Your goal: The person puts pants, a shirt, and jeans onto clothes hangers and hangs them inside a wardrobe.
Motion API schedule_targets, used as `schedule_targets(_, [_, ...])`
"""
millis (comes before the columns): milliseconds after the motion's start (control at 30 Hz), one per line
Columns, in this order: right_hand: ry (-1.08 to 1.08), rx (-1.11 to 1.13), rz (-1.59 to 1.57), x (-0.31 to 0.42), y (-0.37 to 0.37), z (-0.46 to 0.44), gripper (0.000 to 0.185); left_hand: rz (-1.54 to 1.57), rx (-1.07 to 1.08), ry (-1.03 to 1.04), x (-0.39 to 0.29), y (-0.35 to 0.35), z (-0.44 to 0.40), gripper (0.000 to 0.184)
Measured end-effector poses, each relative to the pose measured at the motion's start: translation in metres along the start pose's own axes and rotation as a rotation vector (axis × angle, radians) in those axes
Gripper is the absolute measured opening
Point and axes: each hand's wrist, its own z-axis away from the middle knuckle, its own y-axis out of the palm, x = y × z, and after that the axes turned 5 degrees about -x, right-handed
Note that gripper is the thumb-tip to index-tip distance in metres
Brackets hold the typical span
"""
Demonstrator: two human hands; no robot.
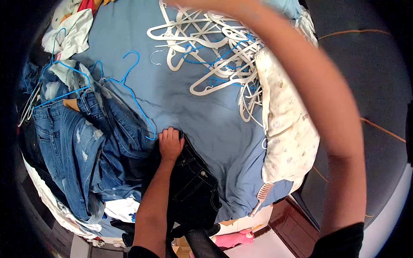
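The black denim (pixel 194 182) lay at the near middle of the bed (pixel 193 112), its lower part close to the near edge; had the grip slackened, its weight could have drawn it off that side. The left hand (pixel 170 144) was closed, its fingers curled over the far corner of the waistband, and a pinch at only one corner might have let the rest twist or bunch. Just beyond that hand, to the left, the tip of a blue hanger (pixel 124 80) lay close enough to snag the cloth if it was dragged that way. Further left, the jeans (pixel 79 137) were heaped, and a tug there could have shifted the whole lot. The right arm stretched across the right side toward the far edge, its right hand (pixel 193 2) blurred and cut off, so I could not tell how open it was or whether it held anything. Under and beside that reach, the white hangers (pixel 215 43) lay interlocked; pulling one could have dragged others along, or shifted the pillow (pixel 282 112) that they touched.
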Motion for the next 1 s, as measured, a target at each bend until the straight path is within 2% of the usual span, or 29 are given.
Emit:
schedule_targets(33, [0.152, 0.095, -0.129, 0.045, 0.017, 0.046, 0.024, -0.012, -0.043, 0.025, 0.001, -0.001, 0.000, 0.035])
schedule_targets(100, [0.296, 0.508, 0.024, 0.053, 0.030, 0.120, 0.023, -0.012, 0.006, -0.008, 0.001, -0.003, 0.000, 0.035])
schedule_targets(167, [0.603, 0.457, 0.076, 0.059, 0.050, 0.186, 0.020, -0.007, 0.042, -0.037, -0.004, -0.001, -0.003, 0.034])
schedule_targets(233, [0.863, 0.100, -0.041, 0.094, 0.043, 0.232, 0.016, -0.032, 0.038, -0.014, -0.001, -0.001, 0.001, 0.034])
schedule_targets(367, [0.740, 0.138, 0.064, 0.133, 0.040, 0.250, 0.016, -0.029, 0.039, -0.006, 0.001, 0.001, 0.001, 0.034])
schedule_targets(433, [0.623, 0.183, 0.189, 0.135, 0.035, 0.243, 0.026, -0.024, 0.041, -0.007, 0.001, 0.001, 0.002, 0.035])
schedule_targets(467, [0.551, 0.020, 0.120, 0.130, 0.037, 0.240, 0.020, -0.030, 0.042, -0.003, 0.002, 0.000, 0.003, 0.035])
schedule_targets(500, [0.552, 0.014, 0.122, 0.125, 0.043, 0.231, 0.020, -0.032, 0.030, -0.003, 0.002, -0.001, 0.002, 0.034])
schedule_targets(567, [0.524, -0.206, -0.123, 0.127, 0.062, 0.208, 0.014, -0.029, 0.018, 0.004, -0.001, 0.000, 0.000, 0.033])
schedule_targets(633, [0.679, 0.106, -0.017, 0.141, 0.074, 0.185, 0.013, -0.079, 0.090, -0.040, -0.002, 0.000, 0.001, 0.033])
schedule_targets(700, [0.638, 0.501, -0.022, 0.162, 0.083, 0.160, 0.017, -0.088, 0.060, -0.036, -0.003, 0.003, -0.003, 0.033])
schedule_targets(767, [0.546, 0.384, -0.242, 0.214, 0.107, 0.143, 0.024, -0.077, 0.011, 0.008, -0.002, -0.002, 0.001, 0.033])
schedule_targets(800, [0.531, 0.384, -0.247, 0.232, 0.107, 0.137, 0.024, -0.091, -0.003, 0.025, 0.005, 0.008, 0.005, 0.032])
schedule_targets(867, [0.627, -0.234, -0.188, 0.258, 0.105, 0.126, 0.017, -0.062, -0.036, 0.047, 0.008, 0.013, 0.007, 0.032])
schedule_targets(933, [0.769, -0.167, 0.160, 0.217, 0.115, 0.140, 0.019, 0.010, -0.041, 0.016, -0.001, -0.001, 0.002, 0.033])
schedule_targets(1000, [1.056, -0.170, 0.219, 0.200, 0.123, 0.163, 0.022, -0.015, -0.031, 0.018, -0.003, -0.008, 0.002, 0.034])
